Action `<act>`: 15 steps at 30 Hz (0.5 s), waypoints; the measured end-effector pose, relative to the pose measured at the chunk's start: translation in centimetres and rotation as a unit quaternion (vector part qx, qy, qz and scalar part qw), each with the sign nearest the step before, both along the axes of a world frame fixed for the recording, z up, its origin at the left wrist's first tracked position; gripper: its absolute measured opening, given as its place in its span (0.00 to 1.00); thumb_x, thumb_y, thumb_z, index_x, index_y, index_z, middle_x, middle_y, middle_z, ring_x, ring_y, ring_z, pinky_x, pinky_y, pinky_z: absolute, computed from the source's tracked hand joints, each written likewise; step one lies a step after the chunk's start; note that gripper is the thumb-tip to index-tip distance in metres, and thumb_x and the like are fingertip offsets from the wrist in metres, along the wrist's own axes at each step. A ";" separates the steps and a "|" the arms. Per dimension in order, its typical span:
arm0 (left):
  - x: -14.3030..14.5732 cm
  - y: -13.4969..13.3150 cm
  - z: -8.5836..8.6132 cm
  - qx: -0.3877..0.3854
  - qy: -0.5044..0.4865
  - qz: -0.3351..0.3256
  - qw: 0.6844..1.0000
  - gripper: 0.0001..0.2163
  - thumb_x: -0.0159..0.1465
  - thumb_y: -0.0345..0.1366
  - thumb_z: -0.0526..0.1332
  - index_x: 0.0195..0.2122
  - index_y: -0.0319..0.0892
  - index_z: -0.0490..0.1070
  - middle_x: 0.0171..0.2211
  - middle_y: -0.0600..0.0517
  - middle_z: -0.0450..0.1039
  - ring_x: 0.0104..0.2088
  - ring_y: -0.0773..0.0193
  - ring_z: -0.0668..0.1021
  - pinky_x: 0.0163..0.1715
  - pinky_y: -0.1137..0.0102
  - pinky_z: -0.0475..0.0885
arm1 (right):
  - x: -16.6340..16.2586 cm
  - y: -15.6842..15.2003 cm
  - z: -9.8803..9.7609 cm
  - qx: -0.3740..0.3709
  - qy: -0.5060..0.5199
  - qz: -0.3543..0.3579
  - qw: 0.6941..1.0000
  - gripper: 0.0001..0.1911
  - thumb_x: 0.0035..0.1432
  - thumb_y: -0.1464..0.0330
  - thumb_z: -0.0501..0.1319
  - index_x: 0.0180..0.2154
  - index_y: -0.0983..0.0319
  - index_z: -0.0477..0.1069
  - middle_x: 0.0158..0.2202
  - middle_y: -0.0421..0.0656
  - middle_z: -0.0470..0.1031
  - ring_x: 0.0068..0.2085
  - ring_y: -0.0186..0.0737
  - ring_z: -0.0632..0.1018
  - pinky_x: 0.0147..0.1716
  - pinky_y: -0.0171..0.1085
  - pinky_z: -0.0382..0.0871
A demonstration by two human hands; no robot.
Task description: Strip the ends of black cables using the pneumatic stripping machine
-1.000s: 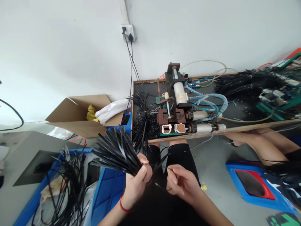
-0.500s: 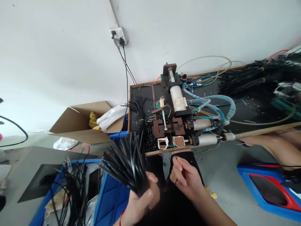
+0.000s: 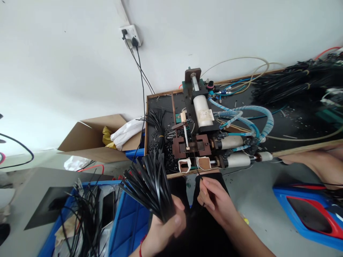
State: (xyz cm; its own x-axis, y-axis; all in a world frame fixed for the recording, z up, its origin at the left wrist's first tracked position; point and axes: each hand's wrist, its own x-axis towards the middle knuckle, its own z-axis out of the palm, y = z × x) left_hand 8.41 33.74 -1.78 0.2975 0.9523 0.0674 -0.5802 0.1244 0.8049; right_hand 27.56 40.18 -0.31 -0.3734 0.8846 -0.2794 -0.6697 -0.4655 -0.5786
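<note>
My left hand (image 3: 171, 221) is closed round a thick bundle of black cables (image 3: 154, 189), whose ends fan out upward toward the bench. Between the thumb and fingers of my right hand (image 3: 214, 198) is pinched a single thin black cable (image 3: 199, 174). Its far end reaches up into the gap between the padded jaws (image 3: 203, 163) of a pneumatic machine (image 3: 202, 110); the tip is hidden there. Brown metal blocks (image 3: 180, 148) sit just behind these jaws.
A tied cable bunch (image 3: 160, 132) lies among black scraps on the bench. Blue air hoses (image 3: 265, 117) curve off the machine's right side. At lower left stand a blue crate (image 3: 128, 221) with cables and a cardboard box (image 3: 80, 142). Another person's arm (image 3: 308, 157) shows at right.
The view has shifted slightly. My left hand and its bundle sit a little further right in the picture. My right hand still pinches the cable at the jaws.
</note>
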 end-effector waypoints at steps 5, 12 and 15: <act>0.2 0.3 0.3 0.000 -0.015 -0.003 1.000 0.07 0.77 0.39 0.62 0.53 0.48 0.74 0.22 0.62 0.56 0.19 0.74 0.58 0.20 0.77 0.56 | -0.4 0.0 -0.1 -0.012 0.003 -0.006 1.000 0.20 0.69 0.61 0.67 0.24 0.61 0.72 0.11 0.29 0.55 0.15 0.28 0.50 0.22 0.34 0.49; 0.4 0.2 0.5 -0.014 0.002 0.012 1.000 0.07 0.76 0.41 0.63 0.52 0.49 0.75 0.22 0.62 0.57 0.19 0.74 0.59 0.20 0.76 0.55 | -1.0 0.7 0.1 -0.027 0.009 0.006 1.000 0.19 0.68 0.63 0.66 0.24 0.61 0.73 0.10 0.29 0.55 0.14 0.27 0.50 0.22 0.34 0.50; 0.4 0.3 0.6 -0.013 0.004 0.017 1.000 0.07 0.76 0.41 0.63 0.52 0.49 0.75 0.21 0.63 0.57 0.19 0.73 0.59 0.21 0.76 0.56 | -1.0 0.5 0.2 -0.033 0.014 0.008 0.999 0.19 0.67 0.62 0.67 0.24 0.61 0.73 0.10 0.29 0.55 0.14 0.27 0.50 0.21 0.34 0.49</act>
